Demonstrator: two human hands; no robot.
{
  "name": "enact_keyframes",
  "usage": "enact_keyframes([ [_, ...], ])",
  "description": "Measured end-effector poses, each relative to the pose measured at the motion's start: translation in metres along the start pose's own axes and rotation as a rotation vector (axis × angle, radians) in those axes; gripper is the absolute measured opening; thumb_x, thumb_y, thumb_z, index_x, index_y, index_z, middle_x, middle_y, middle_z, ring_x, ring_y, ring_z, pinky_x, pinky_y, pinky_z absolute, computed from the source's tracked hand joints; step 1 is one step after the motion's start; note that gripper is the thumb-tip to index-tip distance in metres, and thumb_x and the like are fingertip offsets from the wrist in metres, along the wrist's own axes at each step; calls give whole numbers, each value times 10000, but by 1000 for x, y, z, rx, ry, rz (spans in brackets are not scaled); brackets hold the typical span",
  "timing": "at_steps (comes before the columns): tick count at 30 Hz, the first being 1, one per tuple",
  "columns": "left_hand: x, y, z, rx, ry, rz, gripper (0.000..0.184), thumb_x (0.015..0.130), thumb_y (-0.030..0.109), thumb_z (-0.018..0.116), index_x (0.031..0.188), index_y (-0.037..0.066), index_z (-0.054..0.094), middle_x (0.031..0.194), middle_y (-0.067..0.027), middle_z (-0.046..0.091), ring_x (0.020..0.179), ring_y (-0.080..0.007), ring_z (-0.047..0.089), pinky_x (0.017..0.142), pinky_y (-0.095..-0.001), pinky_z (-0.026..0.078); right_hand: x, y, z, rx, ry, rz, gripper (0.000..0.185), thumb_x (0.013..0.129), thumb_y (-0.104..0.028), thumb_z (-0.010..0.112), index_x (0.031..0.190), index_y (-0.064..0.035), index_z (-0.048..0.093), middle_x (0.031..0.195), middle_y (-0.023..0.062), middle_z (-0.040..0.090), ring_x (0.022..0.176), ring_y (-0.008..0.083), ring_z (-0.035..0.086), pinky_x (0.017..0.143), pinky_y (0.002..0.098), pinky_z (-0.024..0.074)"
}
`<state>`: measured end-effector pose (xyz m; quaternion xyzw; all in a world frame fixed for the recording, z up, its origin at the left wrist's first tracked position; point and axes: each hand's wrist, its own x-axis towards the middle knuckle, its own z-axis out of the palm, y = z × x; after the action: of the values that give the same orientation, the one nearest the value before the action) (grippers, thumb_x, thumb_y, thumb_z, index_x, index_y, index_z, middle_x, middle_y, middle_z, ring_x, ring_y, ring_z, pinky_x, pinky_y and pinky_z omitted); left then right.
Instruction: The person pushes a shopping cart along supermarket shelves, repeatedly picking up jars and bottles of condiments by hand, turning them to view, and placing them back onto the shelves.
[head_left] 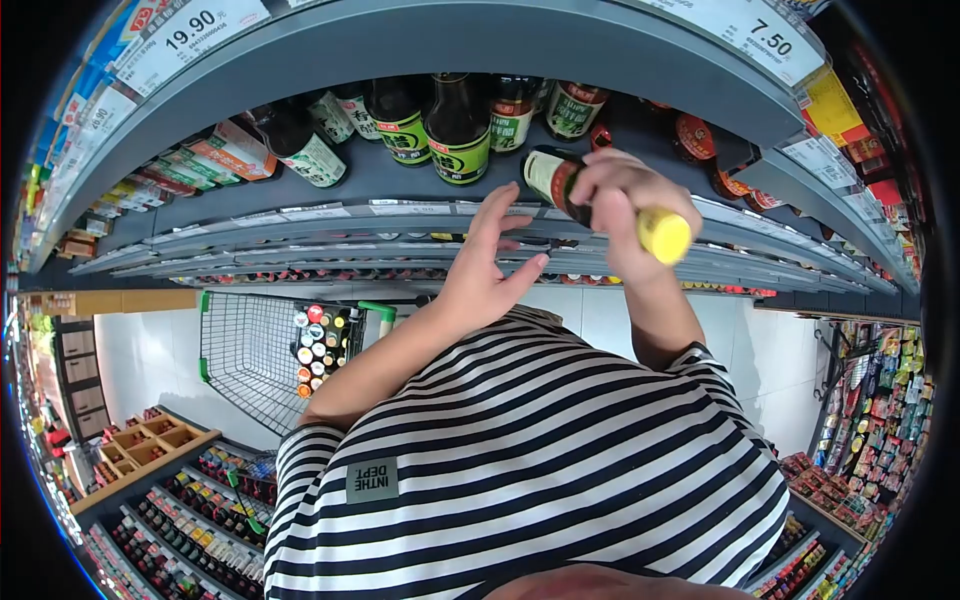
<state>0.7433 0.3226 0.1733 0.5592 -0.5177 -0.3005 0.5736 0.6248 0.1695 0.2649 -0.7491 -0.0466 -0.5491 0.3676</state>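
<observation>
My right hand [632, 205] grips a dark sauce bottle [550, 175] with a pale label and a yellow cap, tilted at the shelf's front edge. The cap points toward me and the base toward the shelf. My left hand [492, 255] is open just left of that bottle, fingers apart, with nothing in it. Behind them on the grey shelf [390, 178] stand two dark bottles with bright green labels, the nearer one a vinegar bottle [457, 140]. Further bottles with white-green labels, such as the bottle [573, 108], stand to their right.
Another white-labelled bottle [312, 160] and boxed goods [232, 152] are on the shelf's left. An upper shelf edge [480, 40] with price tags overhangs the bottles. Behind me, to the left, stands a shopping cart [250, 345] holding several capped bottles. More stocked racks [190, 505] lie behind.
</observation>
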Motion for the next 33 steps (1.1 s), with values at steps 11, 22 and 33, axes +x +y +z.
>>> enact_keyframes([
  [11,20,9,-9,-198,-21,335,1176,654,97,953,1556,61,199,1482,-214,436,1284,-259,534,1046,-396,465,-12,-57,-36,791,568,509,330,1102,-364,425,844,-161,462,666,-40,414,775,195,542,975,467,453],
  [22,10,66,-51,-644,155,-362,635,785,37,806,1312,6,451,1060,-154,665,773,-216,718,530,-223,532,-28,-33,-24,1043,600,823,328,1045,-326,471,1147,-42,598,1330,254,601,1331,428,504,1118,556,383],
  [33,36,32,-15,436,-41,227,757,689,121,888,1348,14,533,1334,-187,588,1216,-339,604,1023,-404,488,-23,-48,-32,559,276,223,162,998,-138,565,843,-89,561,688,53,623,757,256,670,920,479,505],
])
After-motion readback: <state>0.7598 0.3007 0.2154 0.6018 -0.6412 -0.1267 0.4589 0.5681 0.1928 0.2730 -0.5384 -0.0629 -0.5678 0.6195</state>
